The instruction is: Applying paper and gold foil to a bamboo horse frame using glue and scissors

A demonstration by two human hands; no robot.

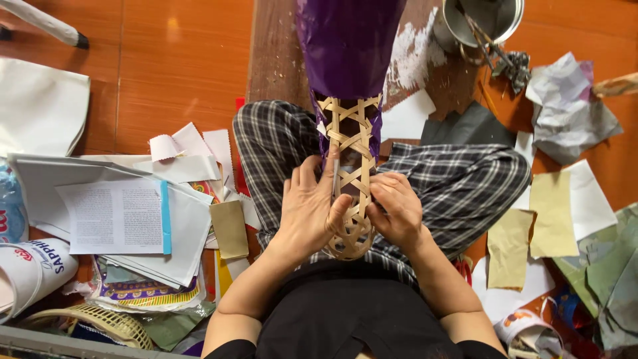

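Observation:
A long woven bamboo frame (350, 149) lies along my lap, its far part wrapped in shiny purple paper (349, 43). My left hand (308, 203) grips the frame's left side near its rounded near end, fingers spread along the lattice. My right hand (397, 209) holds the right side of the frame, fingers curled against the strips. My crossed legs in checked trousers (452, 179) support the frame.
Piles of paper and printed sheets (119, 213) lie at my left, with a woven basket (100, 322) near the lower left. A metal pot (482, 23) with tools stands at the top right. Crumpled and tan paper pieces (551, 213) cover the floor at right.

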